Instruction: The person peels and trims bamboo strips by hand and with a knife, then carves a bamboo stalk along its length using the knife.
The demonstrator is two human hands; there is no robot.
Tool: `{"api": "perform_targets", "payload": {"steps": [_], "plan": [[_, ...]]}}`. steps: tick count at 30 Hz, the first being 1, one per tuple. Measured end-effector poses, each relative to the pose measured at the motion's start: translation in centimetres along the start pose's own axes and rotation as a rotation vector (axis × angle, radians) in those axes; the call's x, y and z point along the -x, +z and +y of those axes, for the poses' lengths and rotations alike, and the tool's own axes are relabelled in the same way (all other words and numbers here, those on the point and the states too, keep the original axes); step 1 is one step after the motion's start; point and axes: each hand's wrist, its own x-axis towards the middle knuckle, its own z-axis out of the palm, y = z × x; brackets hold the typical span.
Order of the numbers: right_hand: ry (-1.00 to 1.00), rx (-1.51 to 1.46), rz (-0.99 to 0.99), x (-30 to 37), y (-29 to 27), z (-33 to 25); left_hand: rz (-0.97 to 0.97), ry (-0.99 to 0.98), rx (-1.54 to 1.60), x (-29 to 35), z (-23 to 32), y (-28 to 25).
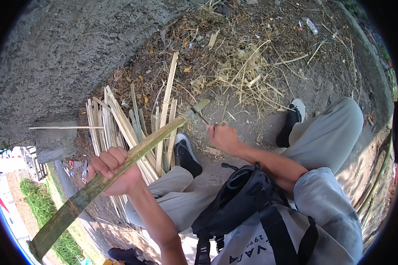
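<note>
A long split piece of green bamboo [154, 139] runs slantwise from the lower left up to the middle of the view. My left hand [117, 174] is closed around it at about its middle. My right hand [226, 139] makes a fist near the far end of the bamboo, gripping a knife [200, 115] whose handle is hidden in the fingers. The thin dark blade lies across the bamboo close to a pale node, just short of the tip.
Pale split bamboo strips [115, 119] lie piled beyond my left hand, beside a rough grey stone surface [75, 66]. Shavings and dry straw [247, 73] litter the ground ahead. My shoes [187, 155] stand on either side, and a black bag [234, 194] hangs at my front.
</note>
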Motion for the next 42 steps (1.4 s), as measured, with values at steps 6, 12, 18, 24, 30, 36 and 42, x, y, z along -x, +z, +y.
{"api": "perform_targets", "payload": {"steps": [6,12,18,24,30,36,42], "plan": [[-0.260,-0.097,0.046,2.6,-1.6,-4.6,0.192,0.096,-0.077,-0.6,-0.1,0.2],[-0.065,-0.108,0.081,-0.6,0.9,-0.8,0.316,0.138,-0.131,-1.6,-0.2,-0.9],[-0.005,-0.134,0.023,-1.6,1.7,-0.8,0.291,0.105,-0.110,-0.8,0.7,-1.7],[0.314,-1.141,-0.637,-1.7,0.6,-1.7,0.177,0.035,-0.069,-0.9,2.0,-3.7],[0.629,-1.208,-0.318,-3.0,2.9,1.5,0.208,0.049,-0.078,-0.9,2.0,-4.9],[0.655,-1.262,-0.515,-1.4,2.4,-2.6,0.257,0.076,-0.108,-1.3,2.0,-4.6],[0.654,-1.259,-0.622,-1.1,2.5,-2.4,0.269,0.096,-0.112,-1.2,1.9,-4.1]]}}
